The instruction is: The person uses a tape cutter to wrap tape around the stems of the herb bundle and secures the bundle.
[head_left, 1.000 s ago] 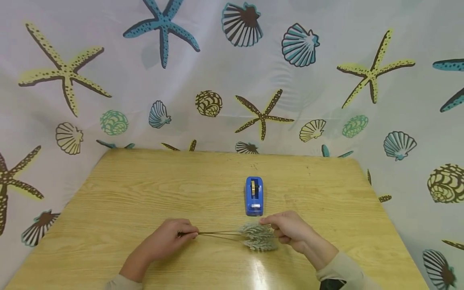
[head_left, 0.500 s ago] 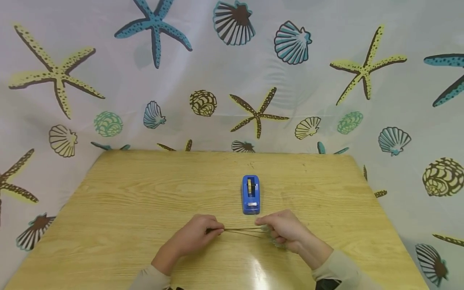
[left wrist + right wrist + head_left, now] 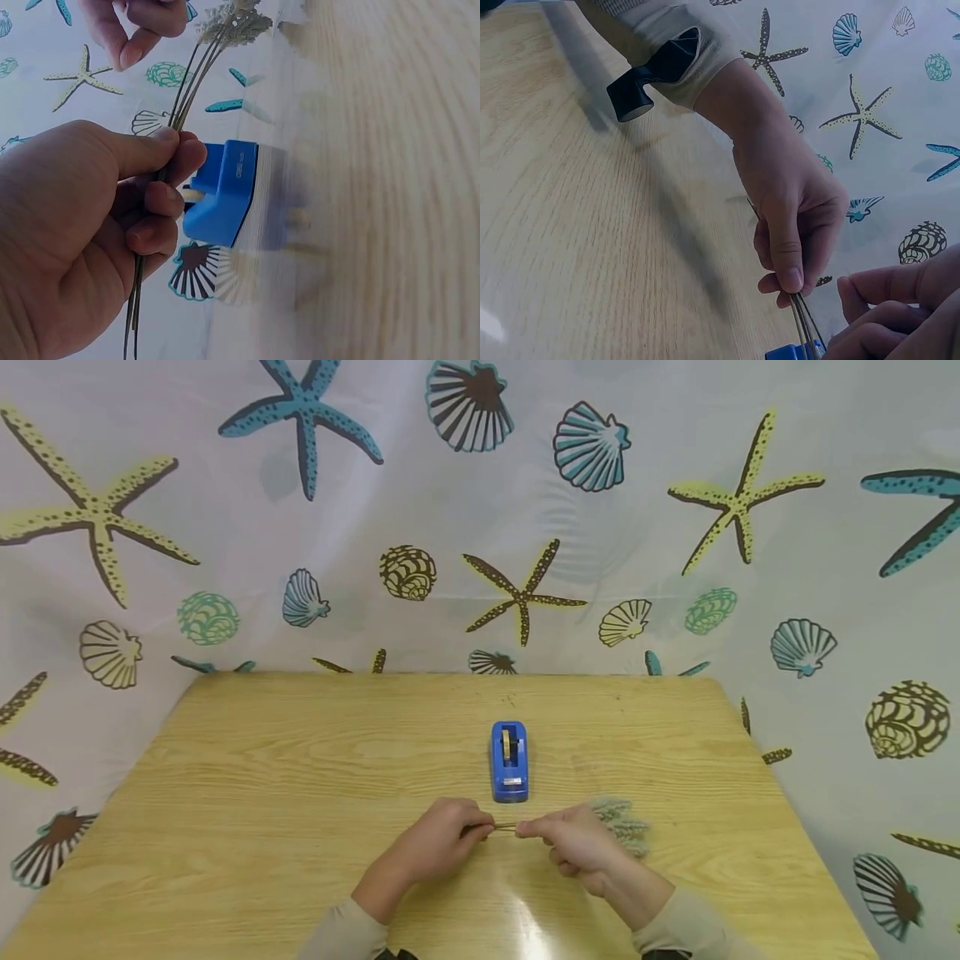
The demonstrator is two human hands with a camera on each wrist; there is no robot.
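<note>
My left hand (image 3: 433, 845) pinches several thin brown stems of dried grass (image 3: 191, 86) between thumb and fingers. Their fluffy grey-green heads (image 3: 624, 828) point right, partly hidden behind my right hand (image 3: 579, 843) in the head view. That hand has its fingers curled and its thumb near the forefinger, overlapping the stems in the head view; the left wrist view shows it beside them, near the heads. I cannot tell whether its fingertips hold anything. Just beyond the hands stands a blue tape dispenser (image 3: 510, 775) with a yellowish roll of tape.
A wood-grain table (image 3: 300, 752) lies under everything. Behind it and at both sides hangs a white cloth (image 3: 450, 502) printed with starfish and shells. Black straps circle the sleeves near both wrists.
My left hand has moved right with the grass, bringing it close to the right hand. The heads have passed from the left of the right hand to its far right side.
</note>
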